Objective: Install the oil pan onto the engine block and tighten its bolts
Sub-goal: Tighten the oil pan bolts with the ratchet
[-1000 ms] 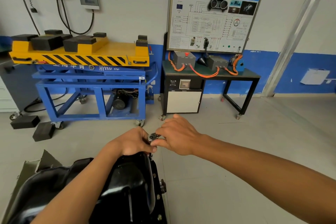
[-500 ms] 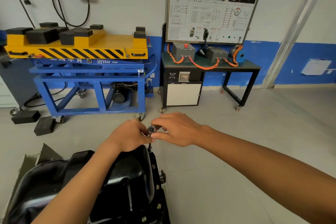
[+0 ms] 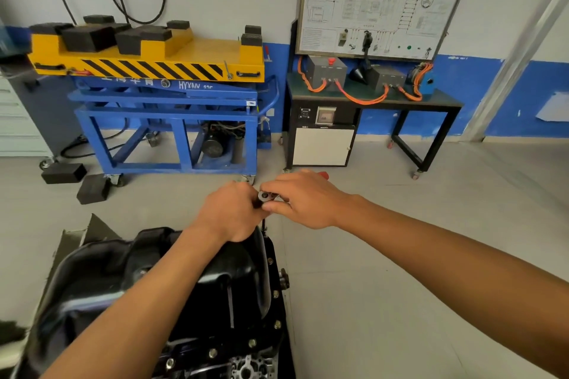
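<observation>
Head view: pan [image 3: 234, 286] sits on block [image 3: 246, 369], bolts [image 3: 277, 324] along its right flange. Both hands are at the pan's far corner: left hand [image 3: 229, 212] curled round the ratchet [image 3: 265, 195] top, right hand [image 3: 304, 200] pinching its head. Thin shaft [image 3: 264, 224] drops to the far flange; the bolt there is hidden. Risk: shaft tilts, socket slips, rounds or cross-threads the bolt. Pan wall just left of shaft could foul it. Right of and beyond the pan is bare floor [image 3: 385, 255], room for handle swing.
</observation>
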`<state>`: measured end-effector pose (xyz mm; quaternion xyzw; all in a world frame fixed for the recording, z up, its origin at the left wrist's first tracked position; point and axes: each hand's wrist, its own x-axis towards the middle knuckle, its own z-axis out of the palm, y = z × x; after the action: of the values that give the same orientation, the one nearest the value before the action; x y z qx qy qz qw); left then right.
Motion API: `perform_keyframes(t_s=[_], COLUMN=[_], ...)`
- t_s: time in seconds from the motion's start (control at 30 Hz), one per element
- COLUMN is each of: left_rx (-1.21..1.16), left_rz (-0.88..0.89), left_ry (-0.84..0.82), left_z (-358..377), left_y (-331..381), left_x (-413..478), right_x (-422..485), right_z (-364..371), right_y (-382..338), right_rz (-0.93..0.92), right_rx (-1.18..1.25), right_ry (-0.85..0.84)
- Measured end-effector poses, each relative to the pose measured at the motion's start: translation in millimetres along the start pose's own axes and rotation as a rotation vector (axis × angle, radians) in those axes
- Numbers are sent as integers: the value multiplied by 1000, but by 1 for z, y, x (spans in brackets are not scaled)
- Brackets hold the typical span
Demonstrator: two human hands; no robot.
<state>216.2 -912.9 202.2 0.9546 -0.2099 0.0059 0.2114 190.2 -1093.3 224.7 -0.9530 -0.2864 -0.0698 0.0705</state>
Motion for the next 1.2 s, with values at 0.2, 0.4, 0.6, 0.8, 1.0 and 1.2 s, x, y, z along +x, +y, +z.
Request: perform_keyframes(t_s=[0.2,0.4,0.6,0.8,1.0,1.2], left_rx=[-231,-357,-31,26,75,82], left_rz=[138,188,134,107,70,40], left_ry=[-37,-27,67,139,254,356], left_z=[-6,-4,9,13,19,30], left_y=[1,10,14,19,26,33], left_x=[-5,-18,-41,-51,-62,-75], right_x=[-7,-20,-42,-47,-46,-52], right_z=[-16,-30,-7,-3,-9,-5], right_y=[1,-3,-16,-24,-27,-34], right_rz=[-17,-35,18,47,15,51], right_rx=[62,58,99,101,103,192], right_ry=[-33,-11,-20,12,-37,-24])
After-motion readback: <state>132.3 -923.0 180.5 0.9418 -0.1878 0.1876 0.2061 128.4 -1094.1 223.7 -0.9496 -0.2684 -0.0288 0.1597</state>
